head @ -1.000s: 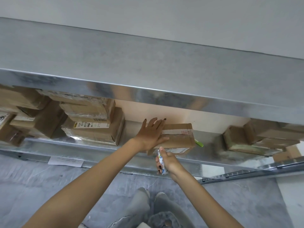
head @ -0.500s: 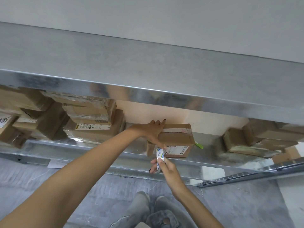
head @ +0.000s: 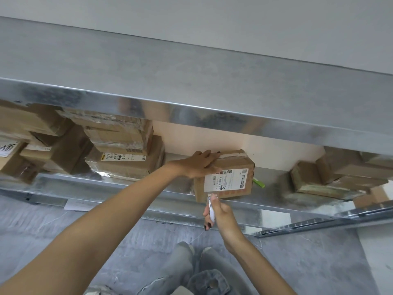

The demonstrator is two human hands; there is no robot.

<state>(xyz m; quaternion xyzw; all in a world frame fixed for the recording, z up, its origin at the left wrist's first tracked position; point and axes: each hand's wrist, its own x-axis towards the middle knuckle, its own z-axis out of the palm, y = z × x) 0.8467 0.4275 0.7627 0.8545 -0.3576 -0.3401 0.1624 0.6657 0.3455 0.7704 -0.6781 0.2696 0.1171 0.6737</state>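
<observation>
I am resting my left hand (head: 200,165) flat, fingers straight, on the taped brown cardboard box (head: 229,179), which is sitting at the front edge of the shiny galvanised metal shelf (head: 273,179), with bare room on both sides. My right hand (head: 220,212) is gripping a slim white pen (head: 211,208) at the box's lower edge.

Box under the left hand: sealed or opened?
Sealed: tape runs across the box top, flaps flat. Left hand rests on top; right hand holds a pen below its label.

A galvanised metal shelving unit (head: 191,81) stands against a plain pale wall (head: 212,22). A cream panel (head: 276,145) backs the lower shelf. The mottled grey floor (head: 319,262) lies in soft, even light.
</observation>
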